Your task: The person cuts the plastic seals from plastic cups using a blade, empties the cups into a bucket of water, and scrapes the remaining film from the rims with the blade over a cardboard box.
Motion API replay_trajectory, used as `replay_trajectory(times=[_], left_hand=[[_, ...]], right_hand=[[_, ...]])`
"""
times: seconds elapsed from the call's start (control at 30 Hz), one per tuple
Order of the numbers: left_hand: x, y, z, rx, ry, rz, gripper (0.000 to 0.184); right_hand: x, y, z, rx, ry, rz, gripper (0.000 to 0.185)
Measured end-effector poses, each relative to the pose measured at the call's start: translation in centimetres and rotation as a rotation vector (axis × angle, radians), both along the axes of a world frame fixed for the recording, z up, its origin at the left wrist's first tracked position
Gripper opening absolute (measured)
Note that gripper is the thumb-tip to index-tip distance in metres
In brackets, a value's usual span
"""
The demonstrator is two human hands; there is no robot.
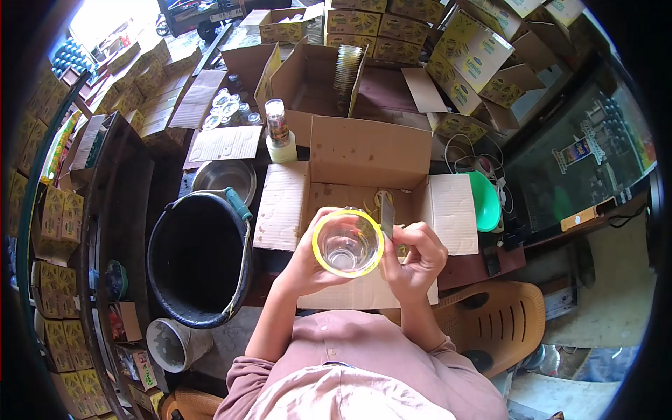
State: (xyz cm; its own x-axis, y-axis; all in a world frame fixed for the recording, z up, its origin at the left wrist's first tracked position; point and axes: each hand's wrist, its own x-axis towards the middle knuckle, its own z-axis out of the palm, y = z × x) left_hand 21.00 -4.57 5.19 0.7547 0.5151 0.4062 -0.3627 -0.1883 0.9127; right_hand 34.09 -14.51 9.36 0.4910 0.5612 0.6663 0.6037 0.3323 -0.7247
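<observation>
My left hand point(306, 255) is wrapped around a clear plastic cup point(344, 260) with a bright yellow rim. The cup's mouth faces me, so I look down into it. At the rim's right side, my right hand point(415, 260) pinches a flat grey knife blade point(387, 214) that stands upright against or very near the edge; actual contact is unclear. Its handle is hidden by the fingers. Both hands are above an open cardboard box point(369, 150), where some thin yellow strips show behind the cup.
A black bucket point(157, 262) stands left, with a metal bowl point(234, 183) behind it. Stacked cups point(278, 126) rise beyond the box's left flap. A green basin point(483, 201) lies right, near a glass case point(574, 154). An orange plastic chair point(504, 315) is beside me.
</observation>
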Motion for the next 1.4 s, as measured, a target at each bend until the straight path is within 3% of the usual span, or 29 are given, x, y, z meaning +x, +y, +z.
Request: replay_trajectory(times=[0.13,0.53,1.07,1.4], left_hand=[[0.4,-0.7,-1.1,-0.344,-0.182,-0.06,0.068],[0.4,-1.8,-1.1,-0.254,-0.187,0.021,0.069],[0.3,-2.3,-1.2,0.0,-0.111,0.164,0.073],[-0.6,-2.2,-0.7,0.062,-0.01,0.114,0.07]], right_hand=[[-0.6,-0.1,0.1,0.003,-0.019,-0.056,0.016],[-2.0,-0.1,-0.2,0.016,-0.178,-0.156,0.016],[-2.1,-0.7,-0.6,0.03,-0.162,-0.16,0.02],[-1.5,-0.9,-0.3,-0.009,-0.132,-0.115,0.021]])
